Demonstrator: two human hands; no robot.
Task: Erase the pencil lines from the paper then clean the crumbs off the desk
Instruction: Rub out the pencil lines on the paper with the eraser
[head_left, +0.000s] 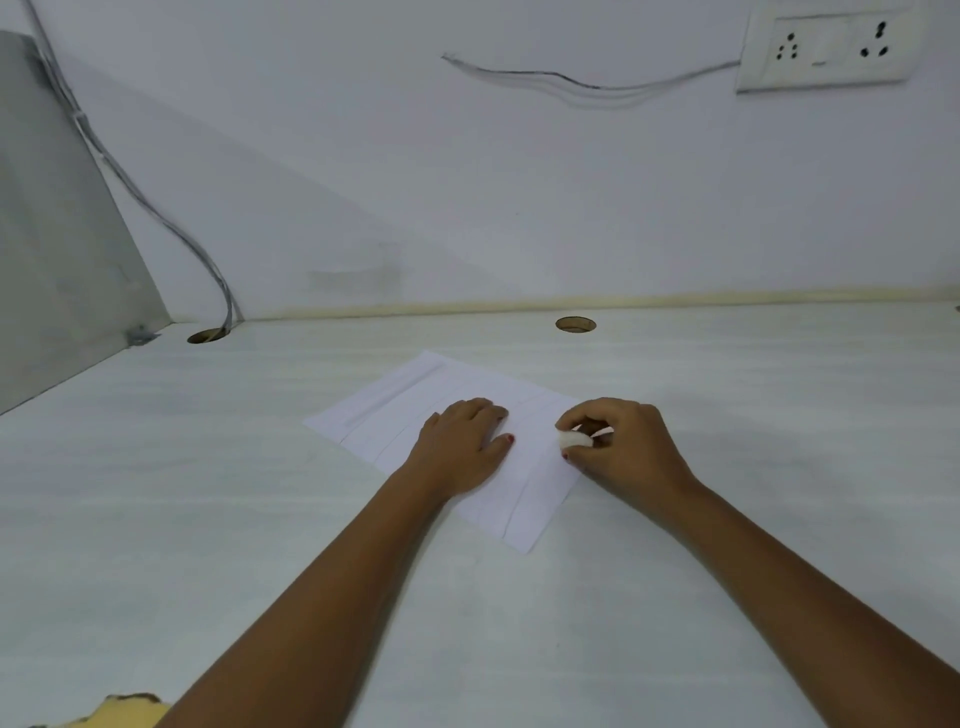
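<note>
The paper (384, 410) lies at frame centre on the worktop (208, 519), with faint pencil lines (514, 514) running across it. The eraser (574, 440) is at the sheet's right edge, pinched in the right hand (628, 452). The left hand (462, 447) presses flat on the sheet with its fingers relaxed.

Risk: hard strokes near the unsupported edge may crease or tear the sheet. If the flat hand lifts, the sheet may slide. Crumbs are too small to discern.

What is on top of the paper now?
The left hand rests flat on the paper. The right hand pinches a white eraser over its right edge. Faint pencil lines show; whatever lies under the hands is covered.
</note>
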